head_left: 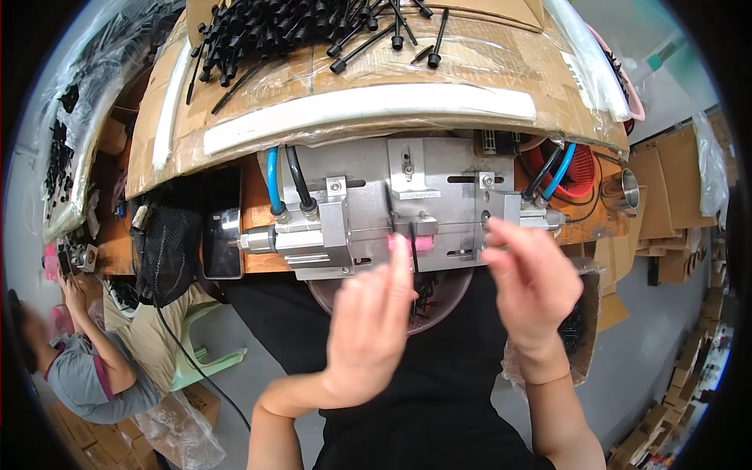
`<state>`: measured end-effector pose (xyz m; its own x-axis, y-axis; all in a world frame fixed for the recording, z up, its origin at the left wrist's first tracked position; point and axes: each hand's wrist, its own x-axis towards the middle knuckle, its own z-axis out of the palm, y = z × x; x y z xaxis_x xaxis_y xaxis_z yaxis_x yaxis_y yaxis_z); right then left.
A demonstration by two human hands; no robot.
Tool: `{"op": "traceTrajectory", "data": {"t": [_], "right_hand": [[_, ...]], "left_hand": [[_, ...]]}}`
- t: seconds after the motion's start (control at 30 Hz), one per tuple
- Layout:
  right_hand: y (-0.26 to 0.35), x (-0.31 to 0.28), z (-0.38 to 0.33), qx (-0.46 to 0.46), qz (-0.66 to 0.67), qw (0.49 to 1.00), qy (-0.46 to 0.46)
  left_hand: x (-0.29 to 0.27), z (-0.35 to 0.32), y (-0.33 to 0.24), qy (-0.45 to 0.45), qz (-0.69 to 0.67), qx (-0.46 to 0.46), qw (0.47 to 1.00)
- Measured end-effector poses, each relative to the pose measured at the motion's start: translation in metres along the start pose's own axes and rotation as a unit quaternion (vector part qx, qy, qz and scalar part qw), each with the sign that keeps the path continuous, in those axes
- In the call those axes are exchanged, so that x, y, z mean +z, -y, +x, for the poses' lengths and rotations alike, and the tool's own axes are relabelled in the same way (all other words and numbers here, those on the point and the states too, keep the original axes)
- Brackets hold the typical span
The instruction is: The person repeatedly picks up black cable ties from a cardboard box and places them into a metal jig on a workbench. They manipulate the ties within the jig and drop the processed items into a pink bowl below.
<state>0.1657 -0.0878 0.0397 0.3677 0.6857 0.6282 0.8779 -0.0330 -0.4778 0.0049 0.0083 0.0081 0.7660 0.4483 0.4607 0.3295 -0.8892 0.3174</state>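
Head view showed a metal fixture (450, 153) on the wooden bench (258, 215), with a slim black piece (414, 249) at its centre, crossing a pink block (424, 244) from far to near; the left hand (366, 323) lay just on the near side, its index finger straight and its tip at the block's left end; blur hid whether its grip was released or lightly pinching the black piece, so I could not tell; the right hand (540, 280) hung near the fixture's right end, fingers curled toward the thumb, and I could not tell whether that grip held anything.

Judging by its slenderness, the black piece was probably light, fairly stiff along its length but a little springy sideways, and smooth enough to slip or roll between dry fingertips; it did not look brittle, though a hard sideways push might have bent it; the loose black parts (274, 31) on the cardboard (313, 74) at the far side had thin stems with thicker collared heads, and for those the head looked the surest hold; on the piece in the fixture, the near end, clear of the pink block, seemed the best place for thumb and forefinger.
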Motion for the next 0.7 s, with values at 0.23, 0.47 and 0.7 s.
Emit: {"op": "traceTrajectory", "data": {"t": [0.23,0.47,0.7], "right_hand": [[-0.003,-0.013,0.000,0.058,0.059,0.992,-0.092],[-0.011,-0.014,0.023,0.042,0.019,0.996,-0.077],[-0.064,0.025,0.160,-0.010,-0.128,0.986,0.104]], "left_hand": [[0.036,-0.008,-0.009,0.118,0.019,0.000,0.993],[0.013,0.019,0.002,0.094,-0.016,0.016,0.995],[-0.014,0.189,0.090,-0.002,0.014,0.080,0.997]]}}
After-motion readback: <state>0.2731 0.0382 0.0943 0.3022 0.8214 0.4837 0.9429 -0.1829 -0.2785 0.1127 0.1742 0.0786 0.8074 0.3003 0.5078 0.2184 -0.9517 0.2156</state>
